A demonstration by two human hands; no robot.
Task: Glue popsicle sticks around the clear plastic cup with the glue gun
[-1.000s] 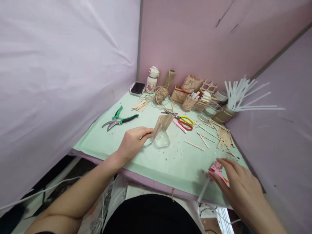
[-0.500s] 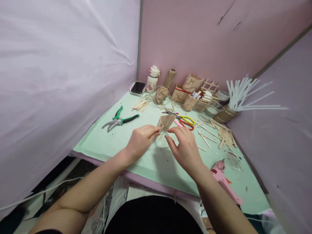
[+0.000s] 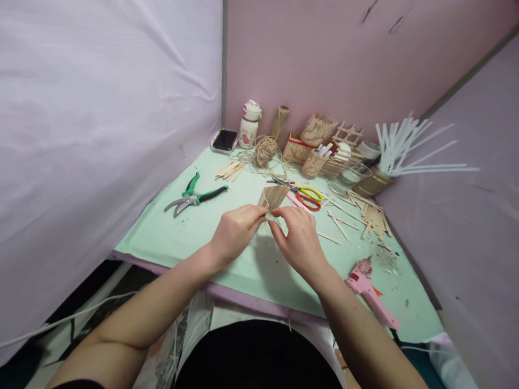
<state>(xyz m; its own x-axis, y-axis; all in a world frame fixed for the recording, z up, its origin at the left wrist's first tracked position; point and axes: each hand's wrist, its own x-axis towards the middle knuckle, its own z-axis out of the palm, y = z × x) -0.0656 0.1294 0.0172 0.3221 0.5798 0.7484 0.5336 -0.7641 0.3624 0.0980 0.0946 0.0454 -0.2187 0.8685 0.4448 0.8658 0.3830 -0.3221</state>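
Between my hands is a clear plastic cup with flat wooden sticks [image 3: 274, 196] set side by side along its far part; its clear part is mostly hidden. My left hand [image 3: 237, 229] is closed on the cup's left edge, thumb and fingers pinched together. From the right, my right hand [image 3: 298, 232] has its thumb and forefinger curled close together on the clear part, near the left fingertips. Just beyond lie scissors [image 3: 310, 200] with yellow and red handles. Whether a small piece sits between the fingertips is hidden.
Pruning shears [image 3: 194, 199] lie at left, a pink glue gun [image 3: 371, 292] at right. Wooden sticks [image 3: 375, 221] are scattered at right. Along the back stand a bottle [image 3: 248, 127], a twine ball [image 3: 266, 151], stick-covered holders [image 3: 314, 163] and white glue sticks [image 3: 399, 146].
My right thumb and forefinger have moved left onto the cup and drawn closer together. My left hand keeps its hold. The whole view has shifted slightly.
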